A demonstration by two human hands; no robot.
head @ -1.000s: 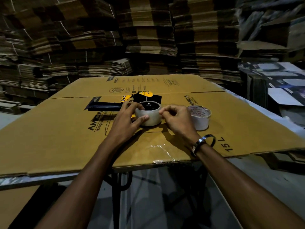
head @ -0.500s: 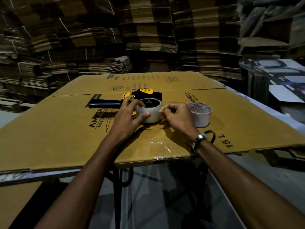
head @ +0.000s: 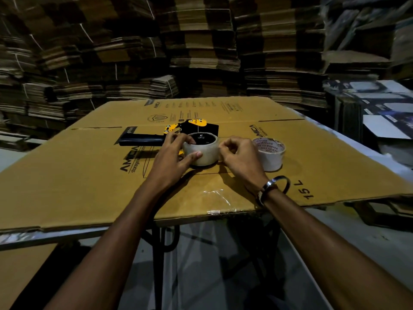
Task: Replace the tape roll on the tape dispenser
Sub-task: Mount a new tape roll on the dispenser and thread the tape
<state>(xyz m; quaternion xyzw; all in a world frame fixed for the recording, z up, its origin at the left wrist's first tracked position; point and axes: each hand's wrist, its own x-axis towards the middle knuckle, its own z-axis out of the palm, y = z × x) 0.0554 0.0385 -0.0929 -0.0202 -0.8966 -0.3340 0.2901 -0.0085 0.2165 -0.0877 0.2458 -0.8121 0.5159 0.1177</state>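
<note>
a flattened cardboard sheet (head: 89,175) carries the tape dispenser (head: 176,134), lying on its side with its handle pointing left – the tape roll (head: 204,151) sits on its hub, axis upright. the left hand (head: 174,157) grips the roll's left wall, while the right hand (head: 240,156) – nearer the loose end, i judge – pinches at its right edge; a spent core (head: 269,156) stands just right.

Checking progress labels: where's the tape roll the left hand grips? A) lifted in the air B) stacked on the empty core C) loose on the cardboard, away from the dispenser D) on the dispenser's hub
D: the left hand grips the tape roll seated on the dispenser, its hub visible inside; the empty core sits apart.
</note>
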